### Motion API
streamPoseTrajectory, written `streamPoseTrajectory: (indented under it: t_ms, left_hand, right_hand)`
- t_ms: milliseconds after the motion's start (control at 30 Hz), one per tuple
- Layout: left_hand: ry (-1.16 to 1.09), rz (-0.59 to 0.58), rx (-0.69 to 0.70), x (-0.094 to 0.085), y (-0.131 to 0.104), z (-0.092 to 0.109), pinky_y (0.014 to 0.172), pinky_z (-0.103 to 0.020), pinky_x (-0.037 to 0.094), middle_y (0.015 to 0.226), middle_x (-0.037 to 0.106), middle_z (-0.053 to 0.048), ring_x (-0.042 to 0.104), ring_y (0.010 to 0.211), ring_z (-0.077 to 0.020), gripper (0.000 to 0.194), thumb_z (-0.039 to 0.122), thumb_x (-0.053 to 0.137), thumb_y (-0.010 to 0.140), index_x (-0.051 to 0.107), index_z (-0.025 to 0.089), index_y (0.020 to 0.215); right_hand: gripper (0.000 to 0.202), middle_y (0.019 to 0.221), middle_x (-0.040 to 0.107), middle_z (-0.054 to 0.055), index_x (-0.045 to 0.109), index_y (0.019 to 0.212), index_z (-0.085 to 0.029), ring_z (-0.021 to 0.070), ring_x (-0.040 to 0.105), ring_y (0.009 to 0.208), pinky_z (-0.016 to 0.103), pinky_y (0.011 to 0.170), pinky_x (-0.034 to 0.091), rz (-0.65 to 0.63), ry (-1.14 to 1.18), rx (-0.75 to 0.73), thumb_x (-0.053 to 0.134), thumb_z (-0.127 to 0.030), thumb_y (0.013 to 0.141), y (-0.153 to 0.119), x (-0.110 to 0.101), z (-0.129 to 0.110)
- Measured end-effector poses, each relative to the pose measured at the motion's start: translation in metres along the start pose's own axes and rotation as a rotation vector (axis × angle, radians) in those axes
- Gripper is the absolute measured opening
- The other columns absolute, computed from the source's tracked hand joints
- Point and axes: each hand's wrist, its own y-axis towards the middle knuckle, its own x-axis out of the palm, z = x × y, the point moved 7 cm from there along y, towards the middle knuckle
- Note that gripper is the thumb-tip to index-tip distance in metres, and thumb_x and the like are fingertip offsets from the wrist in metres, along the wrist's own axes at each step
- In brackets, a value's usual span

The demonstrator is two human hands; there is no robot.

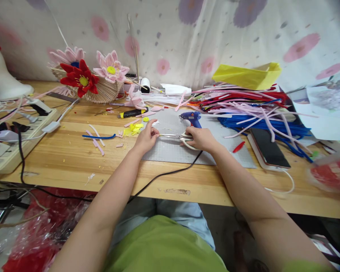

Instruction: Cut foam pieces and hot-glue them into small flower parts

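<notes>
head view: red chenille flower (79, 78) looks finished; left hand (146, 137) pinches a tiny piece (158, 135) by scissors (179, 137) gripped in right hand (201, 138), cutting seemingly unfinished.

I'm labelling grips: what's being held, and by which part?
Right hand: scissors, by the white handles. Left hand: at the blade tips; whether it pinches anything cannot be told.

A single head-worn camera looks forward and down over the shirt (164, 245), close above the worktop (59, 143), with the hands (147, 138) mid-view and the curtain (172, 34) across the top.
</notes>
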Motion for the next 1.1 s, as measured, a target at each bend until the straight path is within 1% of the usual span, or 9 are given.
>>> streamPoseTrajectory:
  t_ms: [167,267,367,433,533,633,733,867,1100]
  left_hand:
    - [-0.041,0.013,-0.003,-0.001,0.000,0.000,0.081,-0.029,0.045,0.080,0.065,0.003,0.060,0.078,-0.0122,0.060,0.012,0.055,0.074,0.038,0.023,0.130]
    - [-0.134,0.053,-0.031,-0.002,0.001,0.000,0.080,-0.029,0.045,0.078,0.065,0.003,0.061,0.077,-0.0121,0.058,0.012,0.058,0.072,0.042,0.023,0.126]
    - [-0.349,0.153,-0.141,-0.004,0.002,-0.005,0.078,-0.029,0.046,0.074,0.063,0.004,0.061,0.074,-0.0115,0.054,0.013,0.062,0.069,0.044,0.022,0.119]
    - [-0.544,0.210,-0.235,-0.003,0.001,-0.010,0.078,-0.030,0.047,0.073,0.063,0.004,0.062,0.072,-0.0111,0.053,0.015,0.065,0.068,0.044,0.021,0.115]
    - [-0.809,0.254,-0.345,0.000,0.000,-0.014,0.080,-0.031,0.050,0.076,0.063,0.004,0.064,0.073,-0.0106,0.050,0.016,0.068,0.067,0.044,0.021,0.110]
    - [-0.945,0.258,-0.396,0.000,-0.001,-0.015,0.083,-0.031,0.050,0.078,0.062,0.004,0.065,0.078,-0.0101,0.047,0.013,0.068,0.066,0.045,0.022,0.106]
    - [-0.964,0.238,-0.398,0.000,-0.001,-0.014,0.084,-0.031,0.049,0.080,0.062,0.004,0.064,0.080,-0.0095,0.047,0.012,0.069,0.065,0.045,0.022,0.105]
    - [-0.962,0.253,-0.405,0.000,-0.002,-0.014,0.083,-0.030,0.050,0.077,0.062,0.004,0.063,0.076,-0.0088,0.045,0.011,0.066,0.066,0.045,0.022,0.103]
    - [-0.884,0.249,-0.365,0.001,-0.001,-0.014,0.083,-0.032,0.048,0.077,0.060,0.004,0.063,0.078,-0.0109,0.049,0.018,0.068,0.063,0.043,0.023,0.104]
  right_hand:
    - [0.029,0.088,0.068,0.005,0.056,0.085,-0.021,0.0187,0.058,0.074,0.026,0.055,0.023,-0.004,-0.007,0.015,0.057,-0.049,0.078,0.001,0.000,0.001]
    - [0.030,0.086,0.067,0.005,0.055,0.086,-0.021,0.0193,0.058,0.074,0.026,0.055,0.023,0.022,0.029,0.047,0.055,-0.050,0.078,0.000,-0.003,0.003]
    - [0.033,0.084,0.065,0.006,0.053,0.089,-0.021,0.0190,0.057,0.072,0.026,0.056,0.027,0.100,0.136,0.115,0.054,-0.052,0.078,-0.001,-0.009,0.005]
    - [0.036,0.087,0.064,0.006,0.050,0.091,-0.020,0.0186,0.057,0.073,0.026,0.058,0.031,0.135,0.227,0.121,0.055,-0.053,0.077,-0.001,-0.011,0.002]
    - [0.039,0.095,0.062,0.009,0.047,0.093,-0.019,0.0194,0.056,0.079,0.027,0.063,0.036,0.135,0.287,0.056,0.056,-0.053,0.076,0.004,-0.009,-0.010]
    - [0.040,0.096,0.062,0.011,0.047,0.093,-0.018,0.0213,0.057,0.084,0.029,0.067,0.038,0.097,0.281,0.009,0.057,-0.052,0.076,0.012,-0.002,-0.024]
    - [0.041,0.091,0.063,0.010,0.046,0.096,-0.018,0.0218,0.058,0.083,0.029,0.066,0.038,0.034,0.312,0.012,0.057,-0.053,0.076,0.020,0.004,-0.036]
    - [0.042,0.088,0.065,0.009,0.046,0.098,-0.019,0.0224,0.060,0.078,0.029,0.062,0.038,-0.014,0.327,0.037,0.056,-0.054,0.077,0.026,0.007,-0.048]
    - [0.044,0.086,0.066,0.009,0.045,0.100,-0.020,0.0227,0.060,0.074,0.029,0.057,0.035,-0.025,0.330,0.081,0.051,-0.058,0.079,0.026,0.014,-0.052]
